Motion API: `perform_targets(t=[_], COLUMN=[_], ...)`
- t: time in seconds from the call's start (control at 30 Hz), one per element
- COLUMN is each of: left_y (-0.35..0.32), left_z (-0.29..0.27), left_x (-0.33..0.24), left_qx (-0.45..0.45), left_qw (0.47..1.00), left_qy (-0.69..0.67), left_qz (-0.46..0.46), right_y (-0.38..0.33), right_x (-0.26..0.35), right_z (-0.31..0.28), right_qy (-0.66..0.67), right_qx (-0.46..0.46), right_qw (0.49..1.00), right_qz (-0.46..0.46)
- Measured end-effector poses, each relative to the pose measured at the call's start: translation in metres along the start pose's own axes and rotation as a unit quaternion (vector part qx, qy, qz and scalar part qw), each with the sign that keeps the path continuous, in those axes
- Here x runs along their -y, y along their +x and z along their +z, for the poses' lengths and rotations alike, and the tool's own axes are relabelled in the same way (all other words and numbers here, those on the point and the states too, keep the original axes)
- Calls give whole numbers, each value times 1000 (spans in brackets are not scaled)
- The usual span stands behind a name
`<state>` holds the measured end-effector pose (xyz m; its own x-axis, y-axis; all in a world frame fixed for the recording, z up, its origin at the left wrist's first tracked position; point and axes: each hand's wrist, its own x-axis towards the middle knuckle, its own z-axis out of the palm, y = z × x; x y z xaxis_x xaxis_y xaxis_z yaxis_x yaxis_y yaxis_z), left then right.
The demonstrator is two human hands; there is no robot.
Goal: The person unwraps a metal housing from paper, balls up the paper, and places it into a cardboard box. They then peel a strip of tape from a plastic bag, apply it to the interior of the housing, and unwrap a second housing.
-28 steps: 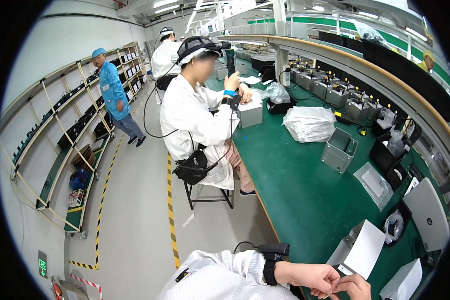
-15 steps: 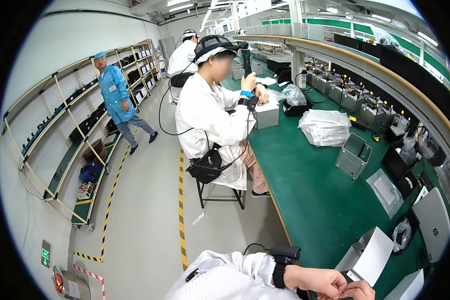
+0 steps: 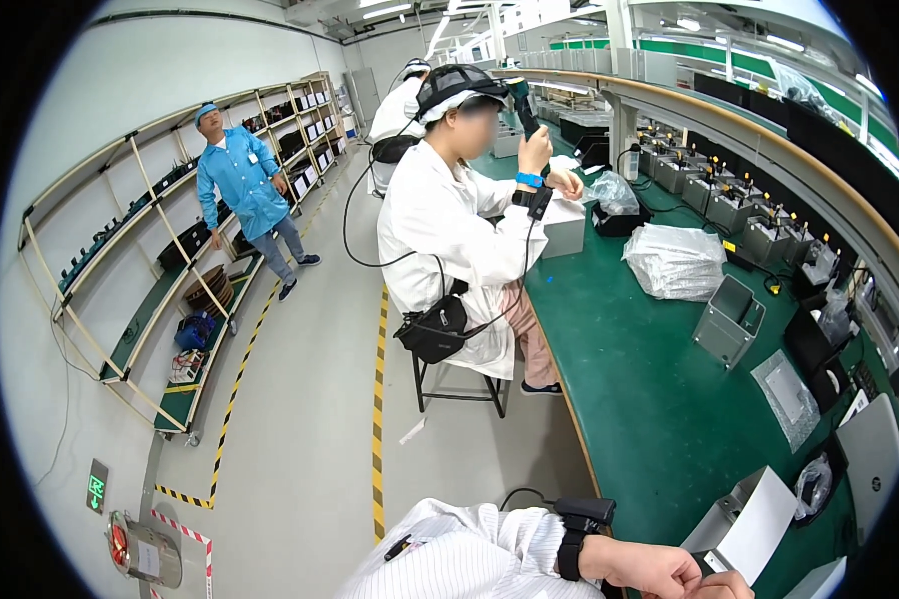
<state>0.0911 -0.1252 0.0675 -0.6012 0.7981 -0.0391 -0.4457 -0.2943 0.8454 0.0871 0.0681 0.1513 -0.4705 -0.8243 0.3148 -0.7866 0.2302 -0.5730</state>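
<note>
My left hand (image 3: 657,567) shows at the bottom edge, at the end of a white striped sleeve with a black wrist strap (image 3: 569,555). Its fingers are curled, and what they hold is hidden. My right hand (image 3: 726,587) touches it, with only its knuckles in view. Both hands sit at the near edge of the green workbench (image 3: 659,399), just left of an open grey metal box with a white sheet (image 3: 747,521) on it.
A seated co-worker in a white coat (image 3: 449,225) holds a black tool up at the bench. A person in blue (image 3: 242,190) stands by wall shelves (image 3: 160,290). Plastic-wrapped bundle (image 3: 675,260), metal housing (image 3: 729,319), yellow-black floor line (image 3: 379,419).
The view has swung slightly toward the aisle. The seated co-worker has raised the black tool. The person in blue has stepped nearer. My hands stay together at the bottom edge.
</note>
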Motion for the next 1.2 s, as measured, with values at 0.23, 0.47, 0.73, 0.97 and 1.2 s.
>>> perform_targets(t=[0.23, 0.47, 0.73, 0.97, 1.2], left_y=[1, 0, 0, -3, 11], left_z=[-1, 0, 2, 8, 1], left_x=[2, 0, -1, -12, -7], left_qx=[3, 10, 18, 17, 25], left_qw=[1000, 1000, 1000, 999, 1000], left_qy=[10, 11, -9, -12, -4], left_qz=[-2, 1, -2, -25, 5], right_y=[-1, 0, -2, -4, -5], right_x=[2, 5, 5, 5, 1], right_z=[0, -1, -2, -3, -8], right_qy=[2, 0, 4, 2, -4], right_qx=[-10, -11, -12, -25, -44], right_qw=[1000, 1000, 1000, 1000, 999], right_qz=[6, 3, 4, -13, -17])
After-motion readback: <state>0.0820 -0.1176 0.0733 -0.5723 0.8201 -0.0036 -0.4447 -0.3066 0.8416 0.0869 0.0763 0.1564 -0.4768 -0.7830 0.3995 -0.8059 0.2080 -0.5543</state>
